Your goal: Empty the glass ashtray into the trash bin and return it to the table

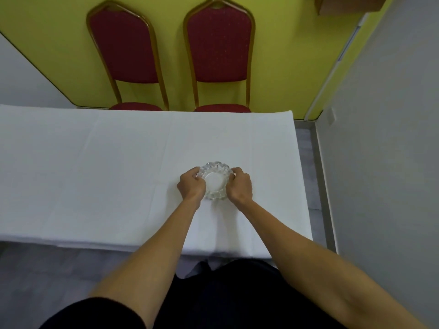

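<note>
Between your hands the glass ashtray (215, 183) sits on the white tablecloth (95, 174), left hand (190, 184) and right hand (239, 185) gripping opposite rims. Smooth glass could slip; no trash bin visible

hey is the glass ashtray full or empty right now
It looks empty. The glass ashtray sits upright on the white tablecloth, its bowl showing clear and pale, with no butts or ash visible. Fine residue is too small to rule out.

White-clothed table (95, 174), glass ashtray (215, 181) upright on it.
</note>
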Action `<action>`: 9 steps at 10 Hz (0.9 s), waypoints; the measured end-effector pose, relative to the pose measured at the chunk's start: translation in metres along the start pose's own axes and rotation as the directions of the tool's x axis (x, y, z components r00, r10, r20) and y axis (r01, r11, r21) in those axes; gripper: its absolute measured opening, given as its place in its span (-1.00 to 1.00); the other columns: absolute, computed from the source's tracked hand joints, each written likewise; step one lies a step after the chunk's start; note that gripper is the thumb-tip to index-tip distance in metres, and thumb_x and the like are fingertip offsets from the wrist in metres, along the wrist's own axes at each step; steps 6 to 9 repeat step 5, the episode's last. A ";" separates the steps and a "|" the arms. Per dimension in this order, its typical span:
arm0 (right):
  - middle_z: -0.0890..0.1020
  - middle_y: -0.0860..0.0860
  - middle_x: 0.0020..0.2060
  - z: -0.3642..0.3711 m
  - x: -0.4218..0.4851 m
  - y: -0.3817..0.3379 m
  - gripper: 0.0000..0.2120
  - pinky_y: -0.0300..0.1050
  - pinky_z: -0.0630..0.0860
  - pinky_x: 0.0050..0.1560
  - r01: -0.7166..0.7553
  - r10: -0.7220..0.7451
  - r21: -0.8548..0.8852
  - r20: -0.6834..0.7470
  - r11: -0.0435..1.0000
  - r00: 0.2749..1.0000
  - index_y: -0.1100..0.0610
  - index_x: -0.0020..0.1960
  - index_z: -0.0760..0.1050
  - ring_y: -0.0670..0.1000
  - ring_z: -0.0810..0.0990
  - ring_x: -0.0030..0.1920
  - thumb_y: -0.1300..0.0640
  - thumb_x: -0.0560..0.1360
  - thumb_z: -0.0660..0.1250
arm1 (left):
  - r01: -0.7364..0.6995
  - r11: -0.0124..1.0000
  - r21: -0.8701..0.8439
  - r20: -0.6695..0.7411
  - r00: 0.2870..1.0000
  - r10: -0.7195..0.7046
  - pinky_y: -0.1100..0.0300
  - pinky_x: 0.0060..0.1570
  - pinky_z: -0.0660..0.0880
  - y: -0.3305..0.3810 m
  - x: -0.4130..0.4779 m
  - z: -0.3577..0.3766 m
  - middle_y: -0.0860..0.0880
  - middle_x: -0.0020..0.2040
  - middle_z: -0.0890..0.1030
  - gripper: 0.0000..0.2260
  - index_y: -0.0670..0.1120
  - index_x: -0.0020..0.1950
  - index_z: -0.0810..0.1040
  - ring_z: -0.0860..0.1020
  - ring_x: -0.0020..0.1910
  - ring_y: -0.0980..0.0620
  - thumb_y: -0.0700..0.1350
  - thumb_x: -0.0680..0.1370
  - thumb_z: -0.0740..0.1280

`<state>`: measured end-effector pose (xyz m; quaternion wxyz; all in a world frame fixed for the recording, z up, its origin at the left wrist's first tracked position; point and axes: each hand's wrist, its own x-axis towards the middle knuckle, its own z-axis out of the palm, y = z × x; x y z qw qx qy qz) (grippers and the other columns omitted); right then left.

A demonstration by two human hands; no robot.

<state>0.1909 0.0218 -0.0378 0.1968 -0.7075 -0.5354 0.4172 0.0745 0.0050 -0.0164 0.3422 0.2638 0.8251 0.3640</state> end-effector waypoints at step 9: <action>0.50 0.15 0.16 -0.007 0.001 -0.019 -0.73 -0.01 0.45 0.03 0.009 -0.026 -0.142 -0.118 0.990 0.993 0.19 0.20 0.51 0.21 0.56 0.09 0.17 0.64 0.08 | -0.108 0.980 0.168 0.182 0.980 0.077 0.27 0.17 0.45 0.015 0.032 -0.026 -0.12 0.33 0.58 -0.60 -0.14 0.34 0.58 0.52 0.33 -0.08 -0.35 0.55 0.19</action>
